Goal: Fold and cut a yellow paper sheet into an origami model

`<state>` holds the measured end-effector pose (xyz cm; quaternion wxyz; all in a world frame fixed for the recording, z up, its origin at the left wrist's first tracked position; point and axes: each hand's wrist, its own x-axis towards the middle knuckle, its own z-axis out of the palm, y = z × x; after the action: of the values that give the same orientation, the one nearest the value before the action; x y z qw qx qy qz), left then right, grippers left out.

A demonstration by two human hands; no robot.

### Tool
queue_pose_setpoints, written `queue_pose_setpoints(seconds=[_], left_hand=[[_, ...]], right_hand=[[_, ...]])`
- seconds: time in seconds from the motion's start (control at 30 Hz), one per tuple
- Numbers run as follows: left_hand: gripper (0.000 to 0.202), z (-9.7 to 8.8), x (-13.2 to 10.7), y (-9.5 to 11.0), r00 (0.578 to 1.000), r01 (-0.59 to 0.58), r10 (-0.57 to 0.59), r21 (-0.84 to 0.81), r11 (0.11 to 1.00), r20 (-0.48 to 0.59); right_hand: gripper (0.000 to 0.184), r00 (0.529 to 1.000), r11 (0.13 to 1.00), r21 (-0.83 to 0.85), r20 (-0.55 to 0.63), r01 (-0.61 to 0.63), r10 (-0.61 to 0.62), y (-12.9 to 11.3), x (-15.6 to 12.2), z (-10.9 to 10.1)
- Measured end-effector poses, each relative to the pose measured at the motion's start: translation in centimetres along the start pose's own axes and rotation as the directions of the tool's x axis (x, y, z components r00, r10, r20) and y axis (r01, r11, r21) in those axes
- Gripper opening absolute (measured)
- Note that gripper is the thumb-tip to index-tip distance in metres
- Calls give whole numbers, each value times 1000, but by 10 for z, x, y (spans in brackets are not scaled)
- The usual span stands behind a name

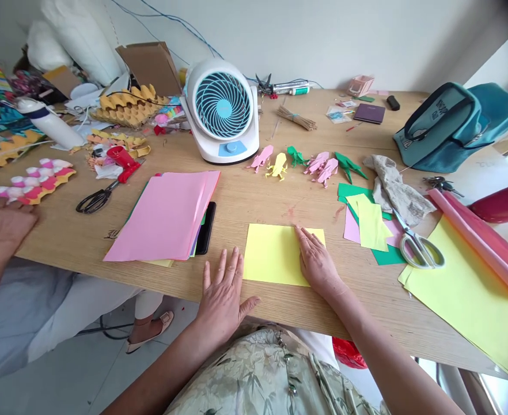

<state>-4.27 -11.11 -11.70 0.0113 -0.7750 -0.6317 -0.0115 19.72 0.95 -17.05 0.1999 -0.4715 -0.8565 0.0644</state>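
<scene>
A sheet of yellow paper (271, 253) lies flat on the wooden table before me. My right hand (318, 259) rests on its right part, fingers stretched out and pointing away. Left of the sheet, my left hand (223, 291) is spread at the table's front edge, its fingertips on the wood and nothing held. Beyond it sits a stack of coloured paper (159, 216), pink on top, partly covering a black phone-like object (206, 230). To the right are green, pink and yellow paper scraps (368, 225) and white-handled scissors (421, 248).
A white fan (223, 109) stands at the back, near several folded paper frogs (277, 166). On the right are a teal bag (457, 127), a grey cloth (398, 193) and large yellow sheets (470, 294). A co-worker's hand (7, 223) is at far left, near a red glue gun (122, 164).
</scene>
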Motion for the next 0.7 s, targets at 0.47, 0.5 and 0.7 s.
queue_pose_setpoints(seconds=[0.47, 0.5, 0.7], left_hand=[[63, 28, 103, 34, 986, -147, 137, -100, 984, -99], [64, 28, 100, 31, 987, -128, 118, -94, 987, -111], [65, 33, 93, 18, 983, -8, 3, -25, 1000, -185]], right_hand=[[69, 1000, 999, 36, -15, -12, 12, -6, 2, 0], [69, 1000, 999, 33, -14, -16, 17, -6, 2, 0], [77, 997, 997, -15, -13, -73, 73, -10, 3, 0]])
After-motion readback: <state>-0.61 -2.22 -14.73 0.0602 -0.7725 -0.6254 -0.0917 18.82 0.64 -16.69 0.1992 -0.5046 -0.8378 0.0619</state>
